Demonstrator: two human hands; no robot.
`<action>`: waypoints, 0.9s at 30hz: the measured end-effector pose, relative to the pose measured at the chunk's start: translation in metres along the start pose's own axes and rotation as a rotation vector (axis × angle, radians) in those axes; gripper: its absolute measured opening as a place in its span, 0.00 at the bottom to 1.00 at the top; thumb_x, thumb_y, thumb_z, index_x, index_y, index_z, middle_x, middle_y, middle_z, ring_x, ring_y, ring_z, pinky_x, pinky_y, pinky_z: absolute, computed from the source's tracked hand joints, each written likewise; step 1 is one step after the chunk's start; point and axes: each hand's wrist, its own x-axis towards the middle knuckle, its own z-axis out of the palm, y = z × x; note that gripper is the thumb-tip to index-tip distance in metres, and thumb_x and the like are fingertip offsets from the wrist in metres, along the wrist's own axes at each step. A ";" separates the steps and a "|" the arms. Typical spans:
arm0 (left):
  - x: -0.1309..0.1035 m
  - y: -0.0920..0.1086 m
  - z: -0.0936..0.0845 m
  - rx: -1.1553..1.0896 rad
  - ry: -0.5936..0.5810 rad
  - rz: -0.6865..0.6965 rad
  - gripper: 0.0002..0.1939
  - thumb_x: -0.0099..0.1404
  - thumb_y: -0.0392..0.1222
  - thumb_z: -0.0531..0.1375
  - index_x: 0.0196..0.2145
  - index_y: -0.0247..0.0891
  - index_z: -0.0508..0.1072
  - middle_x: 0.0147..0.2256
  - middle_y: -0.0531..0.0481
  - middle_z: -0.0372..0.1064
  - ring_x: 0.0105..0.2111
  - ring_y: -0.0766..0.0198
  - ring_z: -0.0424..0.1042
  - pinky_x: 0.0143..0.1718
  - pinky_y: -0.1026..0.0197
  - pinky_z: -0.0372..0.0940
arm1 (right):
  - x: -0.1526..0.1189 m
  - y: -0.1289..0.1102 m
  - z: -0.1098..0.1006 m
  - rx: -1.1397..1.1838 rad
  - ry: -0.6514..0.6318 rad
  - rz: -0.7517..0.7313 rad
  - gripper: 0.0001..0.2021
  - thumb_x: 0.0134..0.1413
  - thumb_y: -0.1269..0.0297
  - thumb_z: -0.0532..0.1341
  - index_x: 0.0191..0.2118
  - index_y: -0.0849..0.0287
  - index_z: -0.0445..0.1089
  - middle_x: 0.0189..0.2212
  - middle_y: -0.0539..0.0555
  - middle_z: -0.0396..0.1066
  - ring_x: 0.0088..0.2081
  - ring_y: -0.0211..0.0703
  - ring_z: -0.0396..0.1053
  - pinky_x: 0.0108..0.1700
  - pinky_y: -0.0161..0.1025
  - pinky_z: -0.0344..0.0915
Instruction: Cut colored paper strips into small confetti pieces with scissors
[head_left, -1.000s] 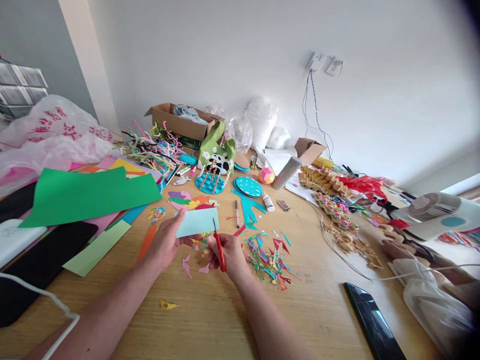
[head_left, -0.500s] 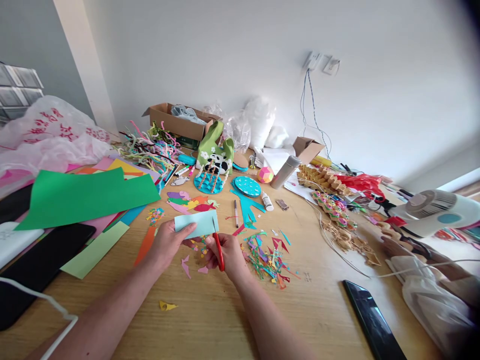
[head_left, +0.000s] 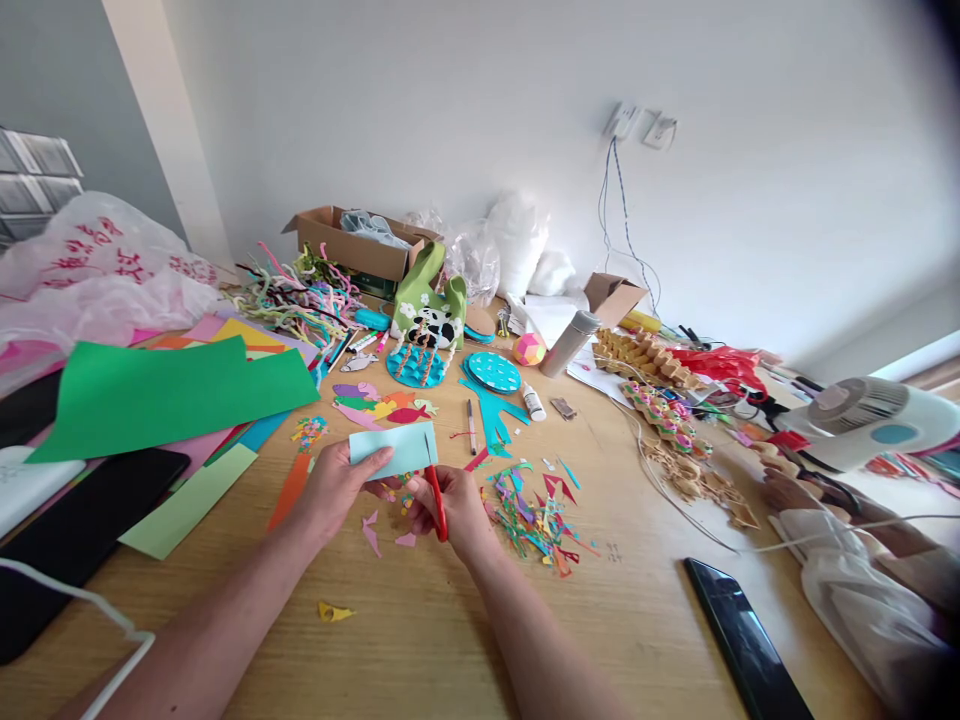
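Observation:
My left hand (head_left: 343, 482) pinches the left end of a pale blue strip of paper (head_left: 401, 447), thumb on top and fingers underneath. Red-handled scissors (head_left: 439, 505) are in my right hand (head_left: 457, 507), their blades at the paper's right end. Below the hands lie pink paper scraps (head_left: 370, 533) and a yellow scrap (head_left: 334, 611). Just beyond the paper are colourful paper fish (head_left: 382, 402). To the right of my right hand spreads a heap of mixed paper clippings (head_left: 536, 515).
Coloured paper sheets (head_left: 180, 390) cover the left side. A pen (head_left: 472, 425), a glue bottle (head_left: 533, 402) and a grey cylinder (head_left: 570, 343) stand or lie ahead. A black phone (head_left: 739, 630) lies at right, near another person's sleeve (head_left: 840, 570) and a white fan (head_left: 877, 420).
Hardly anything differs. Both hands keep the paper and scissors in nearly the same place, and the view has shifted very slightly.

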 end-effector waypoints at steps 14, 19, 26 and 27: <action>-0.003 0.004 0.002 0.013 0.002 -0.015 0.17 0.46 0.48 0.68 0.29 0.33 0.73 0.25 0.48 0.74 0.22 0.61 0.71 0.21 0.63 0.65 | -0.001 -0.002 0.001 -0.044 0.040 0.067 0.21 0.38 0.46 0.66 0.23 0.62 0.64 0.10 0.46 0.63 0.11 0.34 0.61 0.12 0.28 0.53; -0.002 0.003 0.003 0.036 -0.010 -0.011 0.17 0.47 0.50 0.67 0.28 0.33 0.73 0.23 0.48 0.73 0.22 0.61 0.71 0.20 0.63 0.64 | 0.000 -0.003 0.000 -0.055 0.034 0.045 0.23 0.38 0.44 0.66 0.23 0.63 0.65 0.13 0.49 0.67 0.12 0.35 0.64 0.14 0.29 0.56; -0.003 0.003 0.002 0.057 -0.031 -0.019 0.17 0.48 0.52 0.66 0.28 0.34 0.73 0.23 0.48 0.73 0.22 0.61 0.71 0.21 0.63 0.65 | 0.002 0.000 -0.002 -0.067 0.021 0.000 0.22 0.39 0.47 0.66 0.25 0.65 0.68 0.14 0.51 0.68 0.14 0.36 0.65 0.15 0.29 0.58; -0.003 0.003 0.002 0.060 -0.034 -0.019 0.17 0.49 0.52 0.66 0.28 0.33 0.73 0.23 0.48 0.73 0.22 0.61 0.71 0.21 0.63 0.65 | 0.002 0.000 -0.002 -0.070 0.025 0.003 0.22 0.39 0.47 0.66 0.25 0.65 0.69 0.14 0.51 0.68 0.13 0.36 0.65 0.15 0.29 0.58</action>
